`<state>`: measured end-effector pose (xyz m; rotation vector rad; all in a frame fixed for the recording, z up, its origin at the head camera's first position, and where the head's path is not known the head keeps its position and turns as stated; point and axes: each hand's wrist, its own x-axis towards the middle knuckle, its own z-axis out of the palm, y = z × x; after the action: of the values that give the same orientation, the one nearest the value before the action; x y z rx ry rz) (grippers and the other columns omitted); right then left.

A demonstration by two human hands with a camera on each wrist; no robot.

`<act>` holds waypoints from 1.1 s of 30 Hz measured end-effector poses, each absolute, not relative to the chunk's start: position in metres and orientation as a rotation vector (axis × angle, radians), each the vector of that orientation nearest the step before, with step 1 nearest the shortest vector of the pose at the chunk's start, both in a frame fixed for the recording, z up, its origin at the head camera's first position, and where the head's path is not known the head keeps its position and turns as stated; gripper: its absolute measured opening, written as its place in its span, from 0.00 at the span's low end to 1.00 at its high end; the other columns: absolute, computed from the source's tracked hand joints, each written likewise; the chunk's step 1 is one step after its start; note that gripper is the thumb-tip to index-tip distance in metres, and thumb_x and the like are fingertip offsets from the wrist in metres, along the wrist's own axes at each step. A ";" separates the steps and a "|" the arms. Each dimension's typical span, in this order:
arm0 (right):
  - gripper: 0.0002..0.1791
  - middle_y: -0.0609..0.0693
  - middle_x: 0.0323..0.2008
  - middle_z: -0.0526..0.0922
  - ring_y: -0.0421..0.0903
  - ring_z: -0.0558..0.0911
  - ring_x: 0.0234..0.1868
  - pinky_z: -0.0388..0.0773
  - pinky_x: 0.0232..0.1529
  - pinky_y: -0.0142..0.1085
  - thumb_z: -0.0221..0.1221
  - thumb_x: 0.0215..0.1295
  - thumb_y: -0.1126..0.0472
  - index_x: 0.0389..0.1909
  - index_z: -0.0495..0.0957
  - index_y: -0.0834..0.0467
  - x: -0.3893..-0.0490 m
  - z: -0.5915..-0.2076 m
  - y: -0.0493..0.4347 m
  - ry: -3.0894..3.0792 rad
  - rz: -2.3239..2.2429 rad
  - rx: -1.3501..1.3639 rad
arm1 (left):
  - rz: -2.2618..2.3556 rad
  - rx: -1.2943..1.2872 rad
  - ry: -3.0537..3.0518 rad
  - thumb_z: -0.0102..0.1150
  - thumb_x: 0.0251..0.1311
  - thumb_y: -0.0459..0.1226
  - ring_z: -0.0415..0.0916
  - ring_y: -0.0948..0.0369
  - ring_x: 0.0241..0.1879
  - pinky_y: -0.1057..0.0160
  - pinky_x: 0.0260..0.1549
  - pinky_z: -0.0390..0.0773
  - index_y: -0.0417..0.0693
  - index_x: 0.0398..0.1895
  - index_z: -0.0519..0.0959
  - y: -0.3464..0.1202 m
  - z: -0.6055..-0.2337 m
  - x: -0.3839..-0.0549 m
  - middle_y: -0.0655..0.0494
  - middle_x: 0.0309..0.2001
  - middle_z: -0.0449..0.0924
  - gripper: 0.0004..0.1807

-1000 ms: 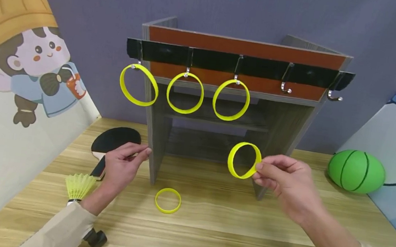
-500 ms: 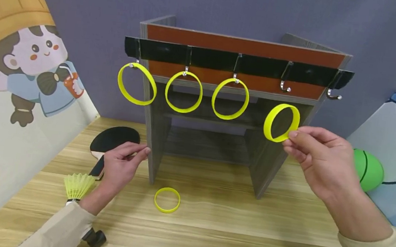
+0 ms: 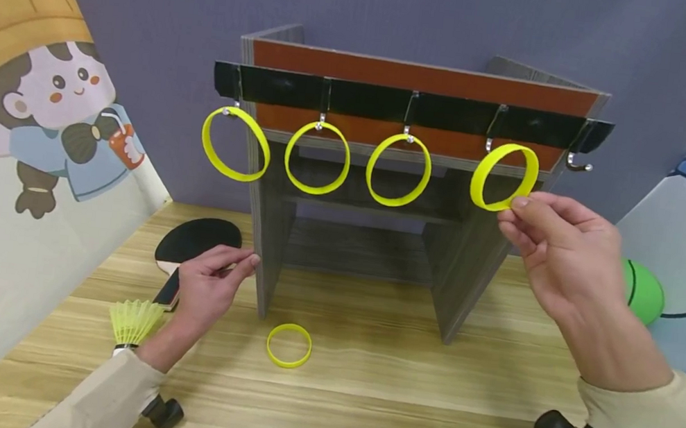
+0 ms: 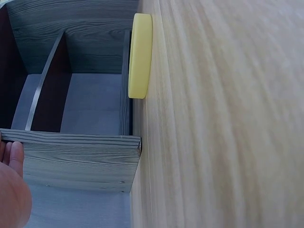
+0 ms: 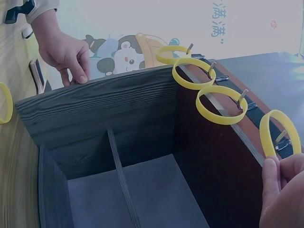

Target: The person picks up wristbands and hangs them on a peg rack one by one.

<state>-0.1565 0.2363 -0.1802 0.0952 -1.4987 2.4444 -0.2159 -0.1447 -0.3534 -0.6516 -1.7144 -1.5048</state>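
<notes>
My right hand (image 3: 565, 255) pinches a yellow ring (image 3: 478, 179) by its lower right edge, between thumb and fingers. That ring is raised in front of the fourth hook (image 3: 488, 144) and overlaps it; in the right wrist view the hook's tip shows inside the ring. Three more yellow rings (image 3: 395, 202) hang from the hooks to the left. My left hand (image 3: 210, 282) grips the front edge of the left side panel (image 3: 268, 269) of a grey wooden shelf unit, thumb and fingers on either side. Another yellow ring (image 3: 287, 365) lies on the table below the unit.
A bare hook (image 3: 579, 166) is at the right end of the black strip (image 3: 367, 103). Left of the unit lie a table tennis paddle (image 3: 199, 239) and a yellow shuttlecock (image 3: 134, 321). A green ball (image 3: 645, 291) sits behind my right wrist.
My right hand has carried its ring up and to the right, from below the third hanging ring to the fourth hook. My left hand stays on the side panel.
</notes>
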 end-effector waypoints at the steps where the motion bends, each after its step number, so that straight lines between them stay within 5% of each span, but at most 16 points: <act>1: 0.14 0.59 0.36 0.81 0.51 0.84 0.32 0.81 0.39 0.37 0.68 0.52 0.72 0.41 0.81 0.69 -0.157 -0.180 0.236 -1.486 2.451 0.099 | -1.503 -0.649 -1.717 0.66 0.46 0.18 0.82 0.62 0.25 0.70 0.24 0.80 0.31 0.30 0.85 -0.145 -0.353 -0.216 0.43 0.27 0.80 0.08; 33: 0.12 0.58 0.33 0.84 0.50 0.85 0.31 0.81 0.37 0.37 0.70 0.50 0.70 0.37 0.83 0.66 -0.168 -0.191 0.220 -1.542 2.434 0.138 | -1.539 -0.651 -1.728 0.66 0.47 0.18 0.82 0.62 0.26 0.70 0.25 0.80 0.31 0.32 0.85 -0.146 -0.354 -0.216 0.42 0.28 0.81 0.08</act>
<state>-0.1682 0.2198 -0.1906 0.1380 -1.5418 2.4344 -0.2161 -0.1460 -0.3541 -0.6506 -1.7284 -1.5390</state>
